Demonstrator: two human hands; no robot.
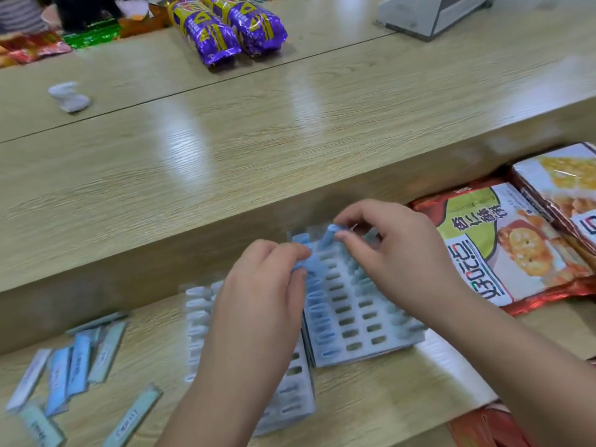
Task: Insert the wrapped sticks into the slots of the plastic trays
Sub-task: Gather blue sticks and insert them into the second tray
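Observation:
Two pale plastic trays with rows of oval slots lie on the low shelf: one point(354, 317) under my right hand, tilted, and a second one point(290, 398) partly under my left forearm. My left hand point(267, 285) pinches a blue wrapped stick point(306, 264) at the left edge of the upper tray. Over that tray's far corner, my right hand point(387, 253) pinches the top of another blue wrapped stick point(327, 238) that stands in a slot. Several loose wrapped sticks point(77, 366) lie scattered at the lower left. The picture is blurred by motion.
A raised wooden counter point(290, 140) runs across behind the shelf. Snack bags point(496, 246) lie to the right of the trays. Two purple packets point(225, 27) and a grey box point(432, 14) sit at the far side, a crumpled white wrapper point(69, 96) at the far left.

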